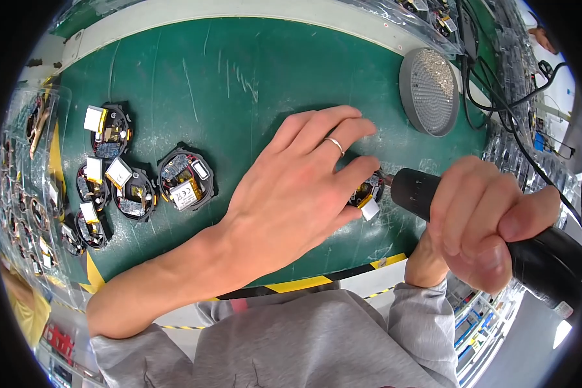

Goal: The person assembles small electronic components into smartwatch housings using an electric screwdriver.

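Observation:
My right hand [488,220] is wrapped round a black electric screwdriver [416,193], which lies nearly level and points left. Its bit meets the edge of a small round circuit-board assembly [370,193] with a silvery battery pouch hanging at its near side. My left hand [291,171], a ring on one finger, steadies that assembly against the green mat, thumb and index finger on either side of it. Most of the assembly is hidden behind my fingers, and the exact spot under the bit cannot be made out.
Several similar round assemblies [186,178] with battery pouches lie at the left of the green mat [252,71]. A grey round dish of small screws [430,92] stands at the far right, beside black cables [507,110]. Clear plastic trays [29,194] with more assemblies line the left edge.

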### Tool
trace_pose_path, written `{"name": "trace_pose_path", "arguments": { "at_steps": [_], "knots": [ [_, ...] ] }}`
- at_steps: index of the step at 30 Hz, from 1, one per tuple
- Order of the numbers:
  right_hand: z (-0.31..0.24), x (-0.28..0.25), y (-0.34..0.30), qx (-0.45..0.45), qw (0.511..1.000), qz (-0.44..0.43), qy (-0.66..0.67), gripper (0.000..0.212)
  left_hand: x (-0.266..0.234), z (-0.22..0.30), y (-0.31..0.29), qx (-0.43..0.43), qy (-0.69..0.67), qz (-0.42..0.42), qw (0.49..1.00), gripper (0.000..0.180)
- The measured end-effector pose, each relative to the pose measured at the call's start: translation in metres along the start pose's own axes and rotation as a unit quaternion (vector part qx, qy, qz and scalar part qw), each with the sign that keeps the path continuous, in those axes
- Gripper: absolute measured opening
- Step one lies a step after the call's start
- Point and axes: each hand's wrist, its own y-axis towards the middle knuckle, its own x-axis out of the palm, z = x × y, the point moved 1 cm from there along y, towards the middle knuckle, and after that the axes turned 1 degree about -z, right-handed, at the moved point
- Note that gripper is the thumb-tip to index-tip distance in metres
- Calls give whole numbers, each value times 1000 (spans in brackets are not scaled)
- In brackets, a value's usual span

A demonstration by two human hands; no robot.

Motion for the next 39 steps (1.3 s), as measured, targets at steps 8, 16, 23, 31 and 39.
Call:
{"name": "trace_pose_path", "arguments": {
  "at_steps": [8,16,23,31,39],
  "knots": [
    [-5,2,-9,-42,984,147,91,19,-2,2,-3,0,-2,-1,1000,50],
    [10,-63,0,-169,929,330,11,27,3,4,-1,7,25,-9,1000,52],
    [24,-61,7,-162,920,353,-45,22,-1,6,3,19,51,-21,998,49],
    [-1,-55,-1,-158,933,320,45,23,2,-2,3,19,-4,45,999,37],
    [-9,-22,-14,-96,971,143,168,25,-1,-4,3,-31,-100,130,986,21]
  ]
}}
